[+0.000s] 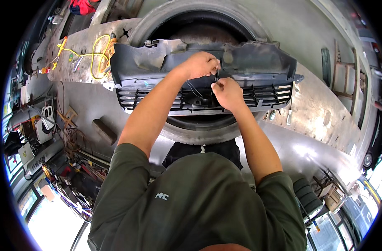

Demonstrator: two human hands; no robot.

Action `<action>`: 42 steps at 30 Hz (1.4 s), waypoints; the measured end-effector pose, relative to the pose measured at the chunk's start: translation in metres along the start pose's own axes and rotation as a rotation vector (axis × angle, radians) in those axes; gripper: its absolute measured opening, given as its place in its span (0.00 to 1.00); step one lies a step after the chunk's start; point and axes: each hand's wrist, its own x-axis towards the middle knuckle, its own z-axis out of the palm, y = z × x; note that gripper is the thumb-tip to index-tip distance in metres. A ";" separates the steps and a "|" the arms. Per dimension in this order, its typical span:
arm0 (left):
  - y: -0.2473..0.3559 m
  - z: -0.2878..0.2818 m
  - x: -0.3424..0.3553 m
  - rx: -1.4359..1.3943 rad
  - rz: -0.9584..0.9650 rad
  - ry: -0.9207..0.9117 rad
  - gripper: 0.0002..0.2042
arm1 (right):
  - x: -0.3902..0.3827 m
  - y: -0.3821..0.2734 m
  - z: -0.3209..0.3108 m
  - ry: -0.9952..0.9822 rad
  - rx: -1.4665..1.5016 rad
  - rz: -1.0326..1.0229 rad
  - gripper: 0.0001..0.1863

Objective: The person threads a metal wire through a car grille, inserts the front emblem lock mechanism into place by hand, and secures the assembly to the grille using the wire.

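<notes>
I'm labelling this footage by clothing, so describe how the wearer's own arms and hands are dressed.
The left hand and right hand are bare, with no gloves. No watch or bracelet shows at either wrist. The forearms are uncovered below the short, loose, dark olive-green sleeves of a matching shirt, which bears a small pale emblem.

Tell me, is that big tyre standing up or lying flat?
Lying flat: seen from above, the tyre shows its round sidewall and open centre, with the black grille panel across it.
</notes>
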 end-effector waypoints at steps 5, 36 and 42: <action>-0.011 -0.005 0.006 0.171 0.106 -0.038 0.17 | -0.001 0.001 0.001 0.007 0.118 0.025 0.15; 0.005 0.025 -0.004 -0.293 -0.268 0.261 0.13 | 0.023 0.016 -0.029 0.095 0.774 0.198 0.07; -0.005 0.024 0.000 -0.302 -0.277 0.261 0.14 | 0.024 0.017 -0.029 0.068 1.092 0.288 0.06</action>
